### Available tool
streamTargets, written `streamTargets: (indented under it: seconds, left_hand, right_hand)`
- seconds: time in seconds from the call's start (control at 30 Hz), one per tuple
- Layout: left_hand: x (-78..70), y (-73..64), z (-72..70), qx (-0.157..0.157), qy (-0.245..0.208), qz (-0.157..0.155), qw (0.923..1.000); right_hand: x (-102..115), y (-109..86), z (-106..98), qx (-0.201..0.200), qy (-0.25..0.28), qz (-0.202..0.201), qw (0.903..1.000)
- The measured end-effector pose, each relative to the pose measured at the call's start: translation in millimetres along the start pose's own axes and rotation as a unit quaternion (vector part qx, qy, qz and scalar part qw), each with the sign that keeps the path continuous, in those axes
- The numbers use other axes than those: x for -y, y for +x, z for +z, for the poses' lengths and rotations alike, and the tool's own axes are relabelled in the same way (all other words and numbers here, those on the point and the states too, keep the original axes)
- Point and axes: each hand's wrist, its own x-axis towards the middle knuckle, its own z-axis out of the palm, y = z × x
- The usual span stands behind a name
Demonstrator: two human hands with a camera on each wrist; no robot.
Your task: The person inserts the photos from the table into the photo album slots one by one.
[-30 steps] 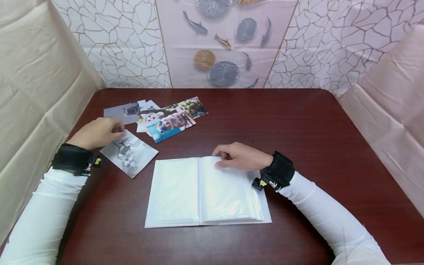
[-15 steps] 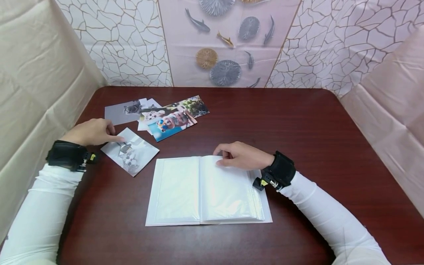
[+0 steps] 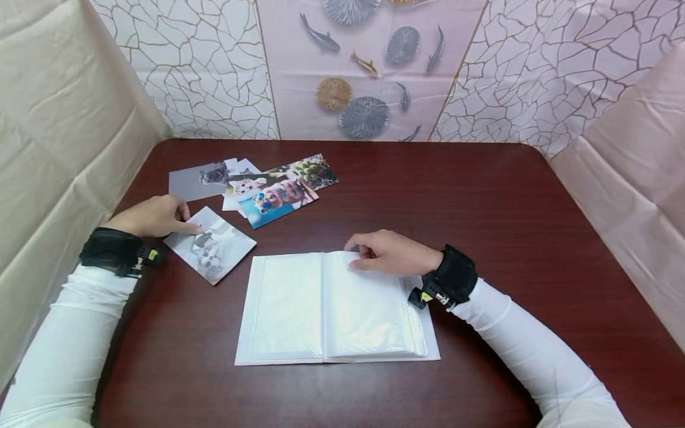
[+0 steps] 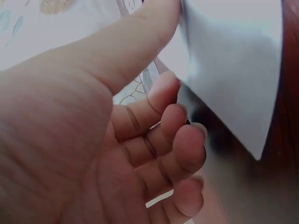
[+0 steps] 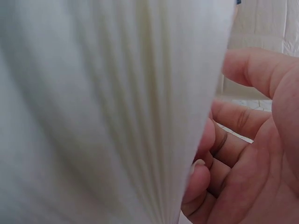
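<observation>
A pale photo (image 3: 222, 249) with a grey animal picture lies turned at an angle on the table. My left hand (image 3: 152, 216) pinches its upper-left edge, the thumb on top and the fingertips at the border; the left wrist view shows the photo (image 4: 233, 60) from close by. Right of it, a white photo album (image 3: 286, 309) lies spread with blank, glossy sleeve pages. At the top edge of its right-hand pages my right hand (image 3: 398, 252) holds on, with the thumb in front and the other fingers partly hidden behind. Fanned page edges (image 5: 140, 93) fill the right wrist view.
Behind the pale photo lies an overlapping group of photos, including a blue one (image 3: 278, 205), a dark leafy one (image 3: 316, 172) and a grey one (image 3: 189, 183). The dark red table (image 3: 481, 196) meets a patterned backdrop (image 3: 192, 77) at its far edge.
My left hand has drawn back slightly, its thumb now stretched onto the pale photo's edge. My right hand stays at the album pages. The head view has shifted a little.
</observation>
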Motion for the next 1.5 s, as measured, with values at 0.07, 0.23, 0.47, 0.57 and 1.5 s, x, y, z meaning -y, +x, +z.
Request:
streamTargets:
  seconds: [0.07, 0.23, 0.47, 0.57, 1.5]
  left_hand:
    - [-0.5, 0.3, -0.1, 0.001, -0.001, 0.0, 1.0]
    - [-3.6, 1.1, -0.3, 0.002, -0.01, 0.006, 0.9999]
    - [-9.4, 2.9, -2.4, -0.005, -0.034, 0.029, 0.999]
    - [-14.8, 2.8, -4.6, -0.018, -0.068, 0.049, 0.9963]
    - [-95.7, 7.5, -11.4, -0.185, -0.186, 0.091, 0.9607]
  right_hand:
    - [0, -0.6, 0, 0.001, -0.001, -0.002, 1.0]
    - [-2, -3.2, -2, 0.007, 0.003, -0.007, 0.9999]
    - [-4, -4.8, -3, 0.015, -0.004, -0.008, 0.9998]
    - [-5, -4.4, -4, 0.016, -0.008, -0.011, 0.9998]
    - [5, 14.9, -15, 0.033, 0.038, -0.018, 0.9986]
